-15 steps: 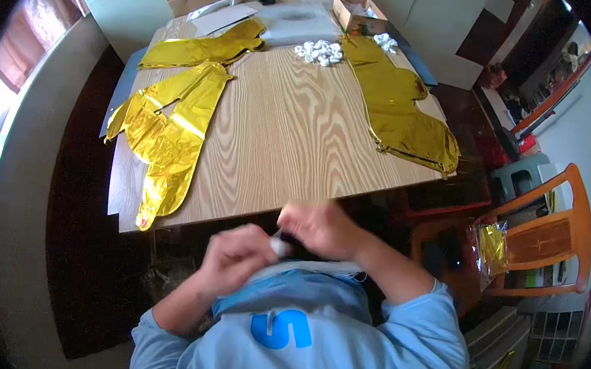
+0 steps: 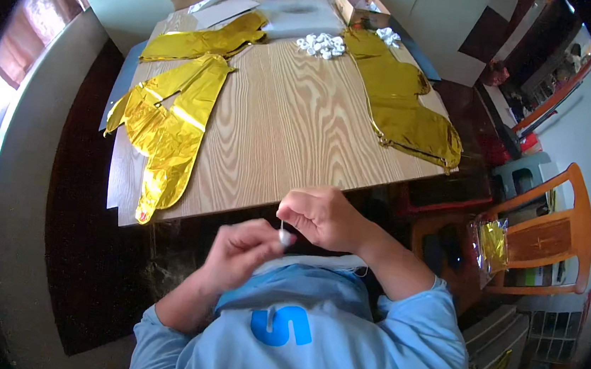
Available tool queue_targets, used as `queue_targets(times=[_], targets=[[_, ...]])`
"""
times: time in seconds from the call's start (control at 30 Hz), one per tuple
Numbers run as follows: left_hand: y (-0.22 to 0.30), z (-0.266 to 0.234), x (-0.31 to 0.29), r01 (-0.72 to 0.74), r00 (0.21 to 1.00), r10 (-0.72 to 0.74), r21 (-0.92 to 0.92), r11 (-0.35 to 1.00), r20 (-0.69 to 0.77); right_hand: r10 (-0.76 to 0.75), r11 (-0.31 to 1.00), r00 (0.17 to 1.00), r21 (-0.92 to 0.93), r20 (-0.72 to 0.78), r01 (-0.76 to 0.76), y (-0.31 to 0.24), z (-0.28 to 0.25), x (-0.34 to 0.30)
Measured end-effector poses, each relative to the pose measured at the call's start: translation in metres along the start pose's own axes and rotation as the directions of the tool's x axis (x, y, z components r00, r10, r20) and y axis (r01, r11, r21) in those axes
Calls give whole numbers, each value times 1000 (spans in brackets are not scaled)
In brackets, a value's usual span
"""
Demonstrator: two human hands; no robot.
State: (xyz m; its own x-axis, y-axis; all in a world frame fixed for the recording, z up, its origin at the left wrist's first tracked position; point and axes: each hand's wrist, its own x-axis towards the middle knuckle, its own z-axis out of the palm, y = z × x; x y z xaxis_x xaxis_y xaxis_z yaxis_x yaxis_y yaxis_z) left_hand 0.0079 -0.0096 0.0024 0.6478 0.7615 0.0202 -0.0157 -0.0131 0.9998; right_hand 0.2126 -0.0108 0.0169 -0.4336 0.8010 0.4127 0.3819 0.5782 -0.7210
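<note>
Thread [image 2: 282, 223], thin and white, links a white bundle [image 2: 285, 238] pinched by the left hand [image 2: 241, 252] to the curled, pinching right hand [image 2: 326, 218].

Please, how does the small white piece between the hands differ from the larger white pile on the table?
The small white piece is held by the left hand; the larger white pile lies on the table. The piece looks single, while the pile has many pieces. From the piece a thin strand runs up to the right hand; on the pile, no strand is clear. Both are white.
</note>
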Motion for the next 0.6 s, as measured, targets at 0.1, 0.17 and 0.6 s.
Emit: queue_targets(times=[0.1, 0.17, 0.6], targets=[[-10, -7, 7, -22, 989, -49, -456, 890, -143, -49, 975, 999, 215, -18, 51, -4, 25, -9], [-16, -2, 12, -37, 981, -35, -364, 931, -189, -92, 994, 994, 53, -58, 95, -3, 15, -2], [-32, -1, 4, 178, 968, -242, -516, 838, -59, 537, 380, 762, 703, 362, -601, 28, 64, -41]])
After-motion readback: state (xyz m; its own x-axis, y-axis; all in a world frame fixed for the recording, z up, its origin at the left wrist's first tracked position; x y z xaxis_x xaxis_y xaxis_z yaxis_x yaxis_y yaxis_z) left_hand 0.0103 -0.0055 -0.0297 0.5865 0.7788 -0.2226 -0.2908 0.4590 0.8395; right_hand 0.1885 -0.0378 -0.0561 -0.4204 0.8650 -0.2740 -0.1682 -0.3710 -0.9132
